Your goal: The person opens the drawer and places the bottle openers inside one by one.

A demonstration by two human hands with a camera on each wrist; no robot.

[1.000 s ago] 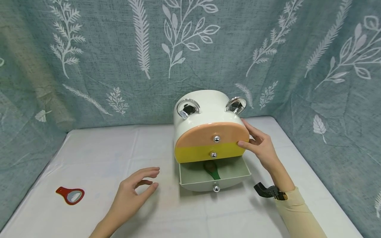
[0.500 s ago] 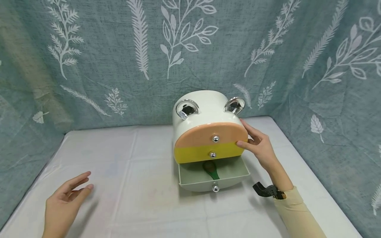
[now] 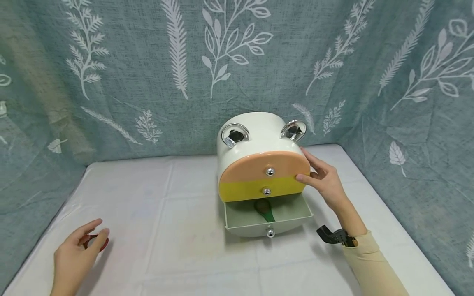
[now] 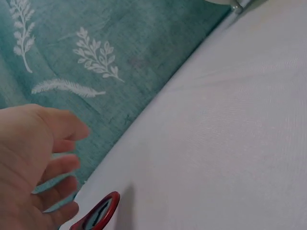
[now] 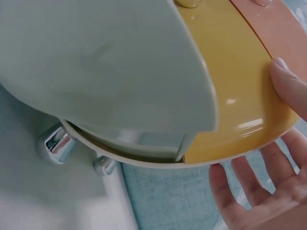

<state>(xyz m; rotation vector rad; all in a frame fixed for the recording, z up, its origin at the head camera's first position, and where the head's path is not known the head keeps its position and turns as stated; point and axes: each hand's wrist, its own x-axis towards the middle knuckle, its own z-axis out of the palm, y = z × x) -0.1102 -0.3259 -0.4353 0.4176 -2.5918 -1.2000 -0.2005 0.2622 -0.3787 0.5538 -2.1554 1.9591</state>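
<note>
A red bottle opener [image 3: 97, 242] with a metal inset lies on the white table at the left. My left hand [image 3: 75, 250] is over its handle, fingers loosely bent, hiding part of it. In the left wrist view, the bottle opener [image 4: 100, 213] shows just below the fingertips. My right hand [image 3: 326, 183] holds the side of a white, frog-like drawer cabinet [image 3: 259, 131], thumb on the yellow drawer front [image 3: 242, 190], other fingers along the side wall. The pale green bottom drawer [image 3: 237, 224] is pulled out. Inside lies a small green-handled thing [image 3: 264, 209] with a rounded brownish head.
The cabinet carries two chrome-rimmed eyes [image 3: 235, 135] on top and a round silver knob [image 3: 270, 233] on the drawer. A teal leaf-patterned curtain [image 3: 148, 61] rises behind the white cloth-covered table [image 3: 192, 246]. A black strap [image 3: 333, 237] juts from the right wrist.
My left hand has moved left from beside the cabinet to over the bottle opener. The right hand stays on the cabinet, and the drawer has not moved.
</note>
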